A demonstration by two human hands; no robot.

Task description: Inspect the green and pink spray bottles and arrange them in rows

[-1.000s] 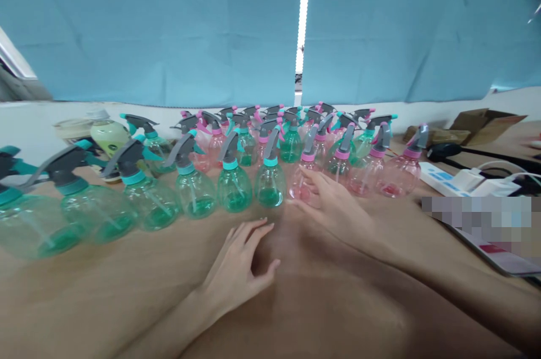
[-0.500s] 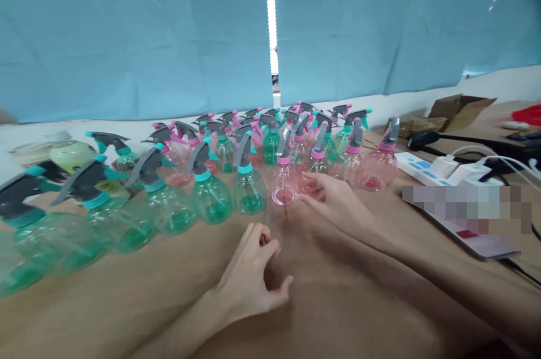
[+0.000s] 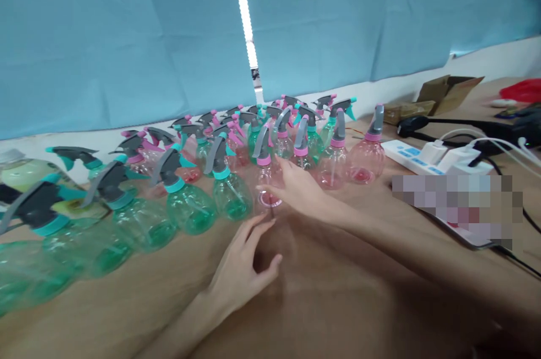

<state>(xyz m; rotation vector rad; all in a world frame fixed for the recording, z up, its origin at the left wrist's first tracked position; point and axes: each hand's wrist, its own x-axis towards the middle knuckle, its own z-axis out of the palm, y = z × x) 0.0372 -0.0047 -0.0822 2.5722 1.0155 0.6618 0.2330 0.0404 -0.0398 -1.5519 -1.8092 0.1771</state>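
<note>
Many small spray bottles with grey triggers stand in rows on the brown table (image 3: 338, 302); the green ones are at left, the pink ones at right. My right hand (image 3: 301, 189) reaches forward with its fingers stretched out. Its fingertips rest against the side of a clear pink spray bottle (image 3: 262, 180) in the front row. That bottle stands next to a green spray bottle (image 3: 231, 196). My left hand (image 3: 245, 266) lies on the table just in front of these two. Its fingers are apart and it holds nothing.
A white power strip (image 3: 411, 153) with plugs and black cables lies at right, with a flat blurred item (image 3: 456, 209) in front of it. A cardboard box (image 3: 448, 88) and something red (image 3: 523, 90) sit far right. A pale jar (image 3: 19, 170) stands far left. Blue curtains hang behind.
The view has swung, shifting the rows leftward. My left hand's fingers curled, then stretched out again. My right hand has stayed at the front pink bottle.
</note>
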